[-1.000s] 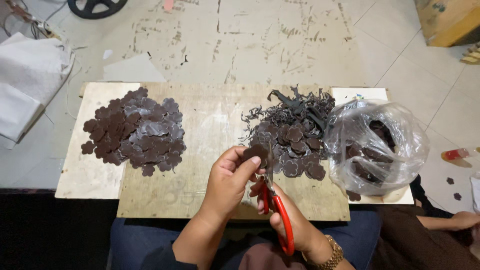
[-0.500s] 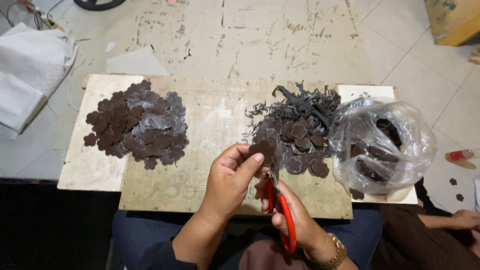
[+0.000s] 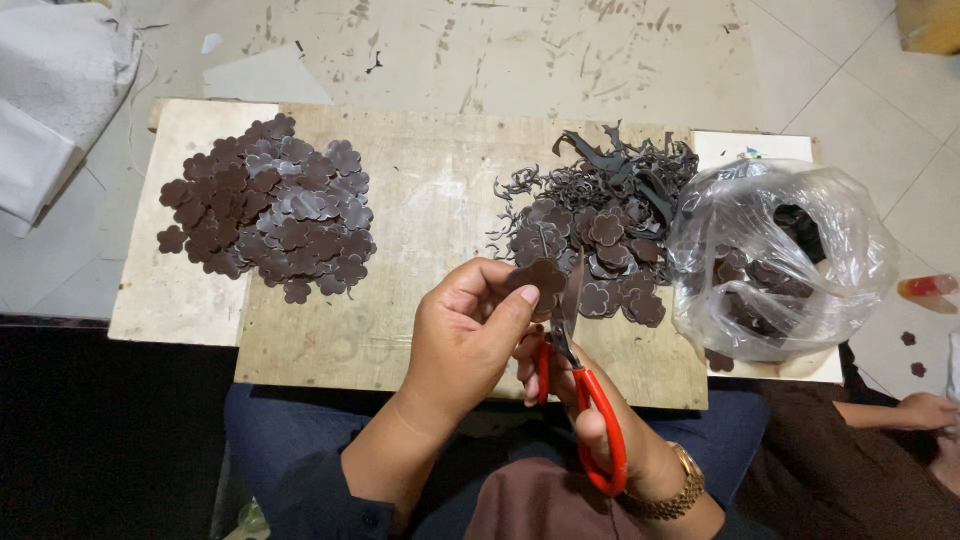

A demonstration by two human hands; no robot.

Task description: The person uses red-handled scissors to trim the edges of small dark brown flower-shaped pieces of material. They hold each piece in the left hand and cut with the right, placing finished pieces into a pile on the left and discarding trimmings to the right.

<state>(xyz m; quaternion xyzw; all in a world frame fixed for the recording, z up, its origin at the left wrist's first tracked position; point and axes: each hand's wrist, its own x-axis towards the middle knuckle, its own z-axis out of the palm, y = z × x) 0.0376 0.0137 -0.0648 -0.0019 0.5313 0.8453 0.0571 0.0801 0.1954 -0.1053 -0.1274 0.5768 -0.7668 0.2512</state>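
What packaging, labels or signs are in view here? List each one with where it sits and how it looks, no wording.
Clear plastic bag: right end of the wooden board, crumpled, open-topped, holding dark brown flower-shaped pieces.
White sheet with a small coloured mark: under the bag, at the board's far right corner, flat and rectangular.
White bag or cloth bundle: on the floor, far left, soft and folded; which of the two cannot be told.
No signs or screens.

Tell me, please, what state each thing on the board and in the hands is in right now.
Scissors: blades open, held by right hand.
Brown flower piece: pinched by left hand.
Left pile: heaped, trimmed.
Middle pile: mixed with offcuts.
Plastic bag: open, partly filled.
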